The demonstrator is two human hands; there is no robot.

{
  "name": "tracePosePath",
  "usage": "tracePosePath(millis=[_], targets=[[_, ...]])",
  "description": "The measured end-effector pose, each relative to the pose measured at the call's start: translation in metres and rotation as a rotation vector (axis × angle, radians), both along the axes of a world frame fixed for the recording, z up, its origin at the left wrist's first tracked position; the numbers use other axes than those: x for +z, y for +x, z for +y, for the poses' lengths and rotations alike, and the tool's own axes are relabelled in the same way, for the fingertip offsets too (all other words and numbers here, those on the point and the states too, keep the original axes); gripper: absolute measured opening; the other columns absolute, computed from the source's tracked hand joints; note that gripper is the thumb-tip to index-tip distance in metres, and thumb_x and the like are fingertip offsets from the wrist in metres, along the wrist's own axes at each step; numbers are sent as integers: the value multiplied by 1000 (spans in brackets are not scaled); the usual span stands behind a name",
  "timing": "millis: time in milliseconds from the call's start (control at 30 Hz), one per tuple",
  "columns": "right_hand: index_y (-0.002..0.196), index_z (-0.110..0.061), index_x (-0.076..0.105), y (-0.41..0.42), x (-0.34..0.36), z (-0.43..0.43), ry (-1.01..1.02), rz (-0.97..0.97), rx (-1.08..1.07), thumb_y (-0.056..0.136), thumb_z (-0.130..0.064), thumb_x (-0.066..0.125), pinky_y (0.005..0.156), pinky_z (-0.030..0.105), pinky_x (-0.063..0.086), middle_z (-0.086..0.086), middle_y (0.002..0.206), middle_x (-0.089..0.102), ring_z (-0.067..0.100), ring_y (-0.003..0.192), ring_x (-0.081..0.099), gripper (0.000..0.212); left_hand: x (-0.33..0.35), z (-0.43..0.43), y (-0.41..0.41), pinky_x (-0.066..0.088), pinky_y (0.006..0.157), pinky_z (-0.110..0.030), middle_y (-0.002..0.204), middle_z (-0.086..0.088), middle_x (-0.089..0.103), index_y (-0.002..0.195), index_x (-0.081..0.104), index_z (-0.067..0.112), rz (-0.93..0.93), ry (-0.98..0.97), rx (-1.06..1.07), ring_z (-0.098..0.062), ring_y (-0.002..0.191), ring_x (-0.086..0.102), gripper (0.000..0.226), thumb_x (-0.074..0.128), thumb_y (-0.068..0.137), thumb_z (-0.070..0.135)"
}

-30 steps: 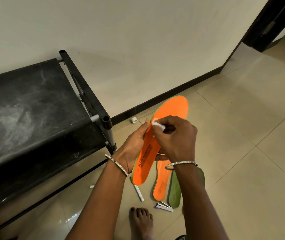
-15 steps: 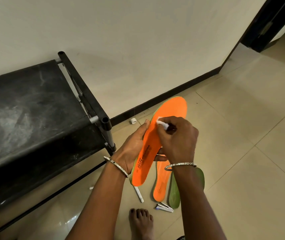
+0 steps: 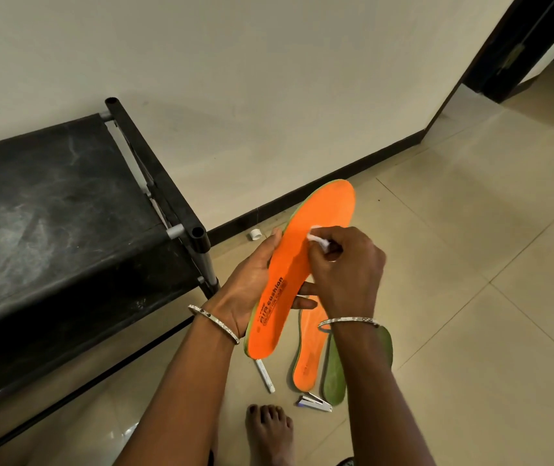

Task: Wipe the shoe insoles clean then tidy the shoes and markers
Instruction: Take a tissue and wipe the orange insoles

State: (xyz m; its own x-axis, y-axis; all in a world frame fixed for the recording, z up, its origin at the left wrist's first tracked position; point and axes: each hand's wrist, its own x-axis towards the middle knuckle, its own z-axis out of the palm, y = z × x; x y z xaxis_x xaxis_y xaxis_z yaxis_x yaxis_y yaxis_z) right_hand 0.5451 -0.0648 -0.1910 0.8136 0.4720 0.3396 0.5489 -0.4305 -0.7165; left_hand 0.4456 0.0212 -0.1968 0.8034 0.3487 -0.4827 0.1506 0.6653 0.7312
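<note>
A tiled floor meets a plain wall, and a black shoe rack fills the left of the frame. At centre, an orange insole is held off the floor, printed face up. It is gripped across its lower half by the left hand, with the fingers wrapped behind it. A small white item is pinched in the curled fingertips of the right hand and pressed to the insole's middle; its material cannot be told. The long axis runs from lower centre to upper right, so the toe lies up and right of the pinch and the heel down and left. Strokes are best directed along that axis. Two more insoles, one orange and one green, and a marker lie on the floor below.
</note>
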Motion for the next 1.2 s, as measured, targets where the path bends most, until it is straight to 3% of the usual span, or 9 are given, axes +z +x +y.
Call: tracePosePath(millis=[133,200,367,500,567,700,1000,1100,1200], targets=[[88,-24,79,-23,6,12,54,-7,92,79,-19,72,70,14,45,-9,83,73,5,73,64,12,-6,0,1,59,73,-36,115,-11,73,121,69,27,45,16,63,-25,94,73,51,35,100,59],[88,-25,78,-19,5,10,56,-2,124,81,-19,73,71,12,46,-11,84,74,4,74,65,11,-5,2,1,59,80,-43,119,-12,71,128,66,25,33,-12,53,-28,100,72,54,34,100,59],[91,-24,79,11,-4,-3,39,-27,-3,83,-16,74,71,24,49,-5,84,75,13,72,67,12,1,3,1,61,64,-38,99,-13,76,97,76,24,-16,-58,7,-31,79,75,54,31,103,54],[96,-22,77,11,-7,-4,22,-27,-45,87,-19,70,73,33,55,-2,88,74,16,76,67,11,-1,4,0,61,67,-40,103,-12,76,112,68,23,2,-31,11,-32,84,75,49,31,103,55],[96,-22,76,-1,-4,2,29,-46,16,88,-21,69,73,38,56,-2,87,73,16,76,66,11,-4,2,3,61,72,-44,104,-11,76,106,74,28,30,-10,27,-30,87,74,49,35,101,57],[110,-24,69,-29,6,13,125,-50,114,86,-16,69,71,27,53,-6,90,71,12,78,66,26,-9,0,5,54,83,-40,113,-10,74,113,76,28,59,-4,91,-26,96,72,47,42,100,57],[97,-21,72,11,-12,-4,52,-79,-97,88,-13,69,73,44,57,-2,92,72,19,80,66,12,-1,4,-1,61,65,-37,103,-10,76,119,62,28,11,6,-39,-31,86,74,44,34,101,57],[99,-21,73,-4,-10,4,50,-80,-14,87,-14,67,77,43,56,-1,95,72,21,84,66,15,-4,3,1,60,71,-40,106,-11,75,113,70,28,69,62,-23,-30,90,74,49,36,99,61],[101,-20,73,-27,-2,15,115,-70,113,85,-11,67,78,37,55,-3,96,72,18,87,66,20,-7,1,4,55,92,-45,112,-9,75,113,75,27,121,79,53,-28,104,70,50,43,97,62]])
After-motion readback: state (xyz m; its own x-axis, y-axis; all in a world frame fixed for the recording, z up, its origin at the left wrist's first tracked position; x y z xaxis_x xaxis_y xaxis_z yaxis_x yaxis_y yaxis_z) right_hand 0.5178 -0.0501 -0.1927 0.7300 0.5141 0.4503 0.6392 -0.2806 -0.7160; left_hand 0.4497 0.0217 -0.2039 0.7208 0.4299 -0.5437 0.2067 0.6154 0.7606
